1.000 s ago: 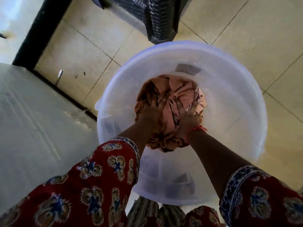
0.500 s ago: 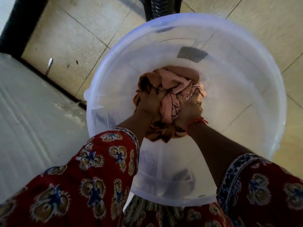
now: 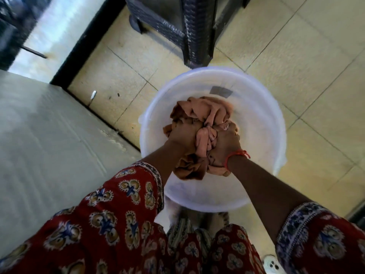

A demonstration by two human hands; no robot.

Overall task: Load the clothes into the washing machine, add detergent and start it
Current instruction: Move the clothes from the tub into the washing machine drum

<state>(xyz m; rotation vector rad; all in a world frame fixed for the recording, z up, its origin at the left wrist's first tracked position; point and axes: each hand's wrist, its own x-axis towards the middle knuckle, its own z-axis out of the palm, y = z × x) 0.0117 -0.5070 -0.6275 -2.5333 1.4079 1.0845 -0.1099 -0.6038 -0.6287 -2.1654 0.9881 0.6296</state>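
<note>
Landmark: the white tub [image 3: 262, 123] sitting on the tiled floor [image 3: 316, 62].

Left of the tub: a pale flat surface [image 3: 43, 147] is running along the frame edge. Could be the washing machine's top, can't confirm; no drum opening, lid, or controls are showing.

Over the tub, left side: left hand [image 3: 182, 134] is gripping the bundle of clothes [image 3: 203, 115], fingers curled into the peach fabric.

Over the tub, right side: right hand [image 3: 224, 144], red thread [image 3: 236, 155] at the wrist, is clamping the same bundle, fingers wrapped round a twisted section. Both hands are sitting close together, the fabric bunched between them. The bundle is hanging inside the tub's rim; whether it's clear of the bottom or still touching, can't tell.

Behind the tub: a dark woven chair [image 3: 189, 26], legs only, is cut off by the top edge.

Step, as I read it: gathering the clothes out of the tub, i.e. the loading stage. Detergent and start are not yet done.

Next move calls for: keeping both grips on so no loose ends are trailing, lifting clear of the rim, carrying to the drum. Fabric may be wet and heavy; can't confirm from this.

Hidden or unclear: fingertips are buried in cloth; the tub's near rim is behind the forearms; no detergent in view; edges are motion-blurred.
</note>
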